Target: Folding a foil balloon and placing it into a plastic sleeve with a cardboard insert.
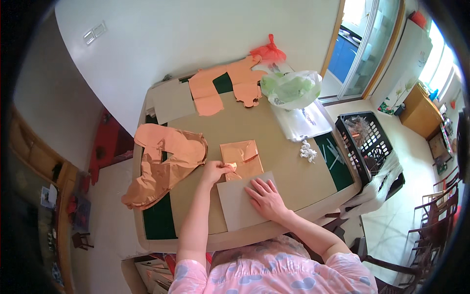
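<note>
Two jobs: the shiny copper-coloured foil square (247,158) on the worktop (159,220) is pinched near its near-left corner by the left hand (214,172), while the grey cardboard sheet (234,206) is held flat under the spread right hand (267,198). Pulls are best kept gentle; foil's easily creased.
</note>
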`<state>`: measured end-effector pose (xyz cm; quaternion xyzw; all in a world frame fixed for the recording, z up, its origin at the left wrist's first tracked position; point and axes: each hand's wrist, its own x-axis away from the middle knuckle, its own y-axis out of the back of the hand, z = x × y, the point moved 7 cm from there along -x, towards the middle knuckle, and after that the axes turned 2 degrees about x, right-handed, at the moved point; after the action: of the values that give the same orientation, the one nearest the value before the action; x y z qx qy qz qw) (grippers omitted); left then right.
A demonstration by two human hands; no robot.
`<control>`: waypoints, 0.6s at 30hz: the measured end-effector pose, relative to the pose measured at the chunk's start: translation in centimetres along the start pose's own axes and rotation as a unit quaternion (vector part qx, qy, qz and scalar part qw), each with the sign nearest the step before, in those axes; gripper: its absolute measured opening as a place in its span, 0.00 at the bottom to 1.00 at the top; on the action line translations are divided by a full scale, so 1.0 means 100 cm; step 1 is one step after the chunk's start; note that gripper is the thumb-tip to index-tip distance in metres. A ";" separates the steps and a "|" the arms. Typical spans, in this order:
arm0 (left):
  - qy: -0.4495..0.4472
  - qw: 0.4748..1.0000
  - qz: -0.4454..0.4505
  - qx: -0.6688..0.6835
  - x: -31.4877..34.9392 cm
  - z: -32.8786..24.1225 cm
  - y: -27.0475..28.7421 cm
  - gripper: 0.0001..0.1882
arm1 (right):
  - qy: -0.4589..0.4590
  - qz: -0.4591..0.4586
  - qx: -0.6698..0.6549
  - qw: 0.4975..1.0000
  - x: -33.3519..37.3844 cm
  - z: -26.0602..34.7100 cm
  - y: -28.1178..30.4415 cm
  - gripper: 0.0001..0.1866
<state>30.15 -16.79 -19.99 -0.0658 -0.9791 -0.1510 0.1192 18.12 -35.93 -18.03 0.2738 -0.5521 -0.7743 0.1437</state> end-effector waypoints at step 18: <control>-0.140 0.987 -0.036 -0.075 0.048 -0.018 0.000 0.08 | -0.026 -0.024 -0.004 0.999 -0.003 -0.003 0.001 0.23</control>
<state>25.91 -16.90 -17.08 -0.0593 -0.9738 -0.2172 -0.0302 18.51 -36.05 -17.97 0.2666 -0.5456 -0.7866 0.1116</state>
